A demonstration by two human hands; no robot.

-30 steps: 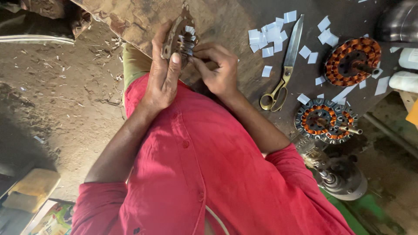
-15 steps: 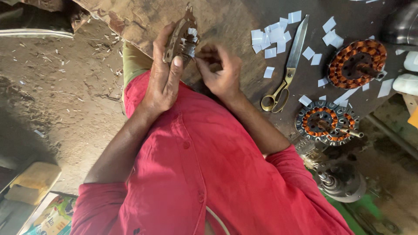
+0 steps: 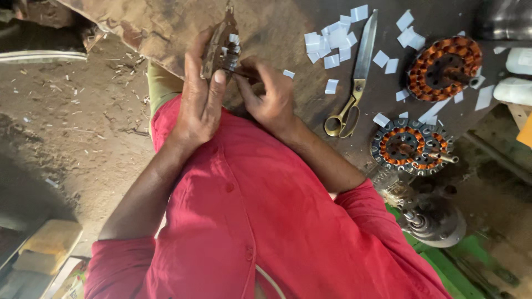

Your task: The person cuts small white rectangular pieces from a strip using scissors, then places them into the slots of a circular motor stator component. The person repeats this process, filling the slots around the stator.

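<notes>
My left hand (image 3: 199,105) is wrapped around a dark metal motor stator (image 3: 221,41), held upright and edge-on over the brown worktable (image 3: 155,27). Small white paper slips sit in its slots. My right hand (image 3: 271,99) is right beside it, with its fingertips pinched against the stator's lower edge. What the fingertips hold is hidden. Both forearms come up from my red shirt (image 3: 260,221).
Brass-handled scissors (image 3: 354,83) lie right of my hands among several cut white paper slips (image 3: 332,41). Two stators with copper windings (image 3: 443,66) (image 3: 413,147) lie farther right. A metal motor part (image 3: 438,218) sits below them. Dirt floor is on the left.
My hands stay on the stator with only small finger shifts. The view has drifted slightly.
</notes>
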